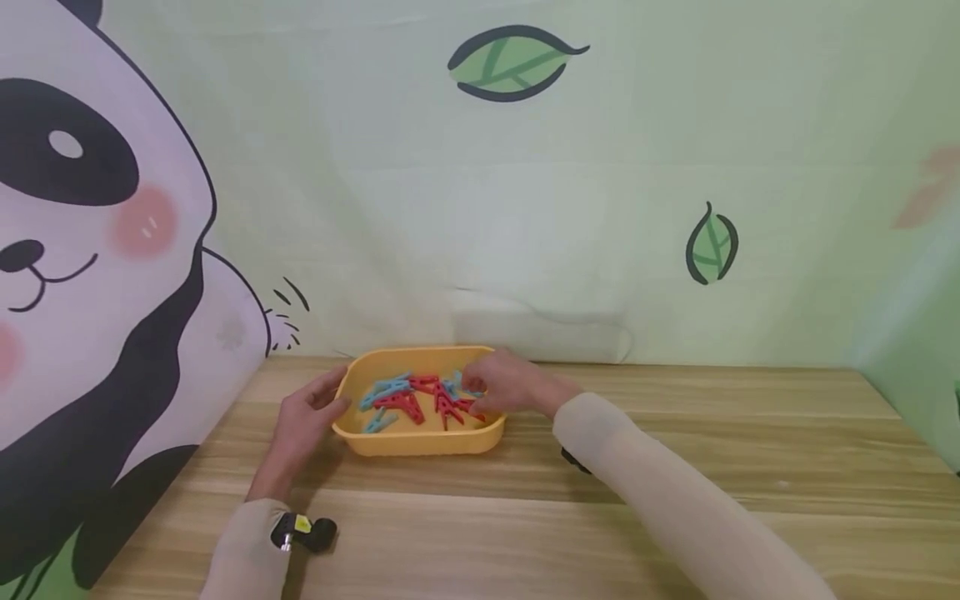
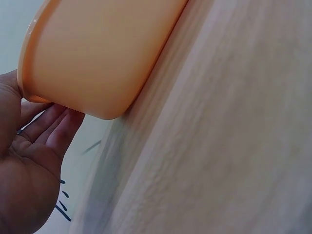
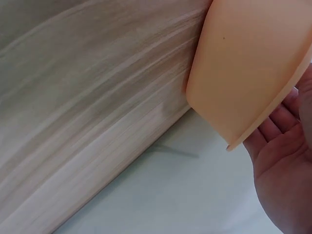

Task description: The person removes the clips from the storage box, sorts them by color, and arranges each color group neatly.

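Observation:
A yellow plastic basin [image 1: 420, 444] stands on the wooden table near the wall. Inside lie several red clothespins [image 1: 401, 407] and blue clothespins [image 1: 386, 389], loosely scattered. My left hand [image 1: 303, 421] holds the basin's left end, thumb at the rim and fingers along the outside. In the left wrist view those fingers [image 2: 68, 129] sit behind the basin wall. Over the right end, my right hand [image 1: 510, 383] reaches in among the clothespins with its fingers bent downward. The basin wall hides its fingertips in the right wrist view; I cannot tell whether they pinch a clothespin.
Close behind the basin, a light green wall cloth [image 1: 375, 208] with a printed panda and leaves meets the table's back edge. The wooden table [image 1: 675, 450] extends to both sides and toward the front. Dark wrist cameras [image 1: 315, 533] are strapped at the sleeves.

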The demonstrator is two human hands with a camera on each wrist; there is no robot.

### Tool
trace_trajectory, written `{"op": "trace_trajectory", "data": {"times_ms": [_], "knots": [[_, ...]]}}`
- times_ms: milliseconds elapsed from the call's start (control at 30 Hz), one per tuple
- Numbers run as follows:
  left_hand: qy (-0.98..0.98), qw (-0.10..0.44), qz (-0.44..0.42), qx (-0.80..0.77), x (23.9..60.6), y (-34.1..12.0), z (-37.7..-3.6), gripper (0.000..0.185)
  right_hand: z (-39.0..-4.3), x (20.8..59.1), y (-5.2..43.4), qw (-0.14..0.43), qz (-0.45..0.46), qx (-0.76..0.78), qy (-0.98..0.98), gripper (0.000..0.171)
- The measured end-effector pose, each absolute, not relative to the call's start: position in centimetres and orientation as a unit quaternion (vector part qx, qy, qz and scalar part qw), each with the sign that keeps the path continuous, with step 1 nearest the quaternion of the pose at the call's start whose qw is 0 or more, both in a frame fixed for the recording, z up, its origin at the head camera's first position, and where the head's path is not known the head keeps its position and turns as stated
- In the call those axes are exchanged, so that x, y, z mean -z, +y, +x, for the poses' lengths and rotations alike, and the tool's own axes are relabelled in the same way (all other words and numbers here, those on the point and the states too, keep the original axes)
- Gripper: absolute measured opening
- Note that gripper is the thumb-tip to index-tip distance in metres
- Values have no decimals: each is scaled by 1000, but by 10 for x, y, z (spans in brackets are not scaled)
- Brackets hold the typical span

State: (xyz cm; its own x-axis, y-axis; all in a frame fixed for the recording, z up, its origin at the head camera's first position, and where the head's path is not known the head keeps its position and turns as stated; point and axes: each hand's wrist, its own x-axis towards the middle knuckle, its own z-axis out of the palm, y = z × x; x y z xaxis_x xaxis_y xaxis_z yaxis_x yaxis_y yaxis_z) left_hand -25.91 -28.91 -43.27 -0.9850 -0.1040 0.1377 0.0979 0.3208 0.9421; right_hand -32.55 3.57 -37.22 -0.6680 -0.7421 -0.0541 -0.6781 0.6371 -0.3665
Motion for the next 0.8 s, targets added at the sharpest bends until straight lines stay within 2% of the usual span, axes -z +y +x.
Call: {"op": "trace_trajectory", "data": {"times_ms": [433, 700, 800], "knots": [[-798, 94, -3, 596, 433, -290, -260, 54, -328, 375, 24, 113, -394, 94, 907, 14], [-803, 83, 12, 590, 432, -289, -259, 55, -325, 374, 24, 110, -406, 119, 899, 17], [-805, 81, 15, 588, 431, -289, -258, 55, -324, 376, 23, 107, -410, 106, 900, 12]]}}
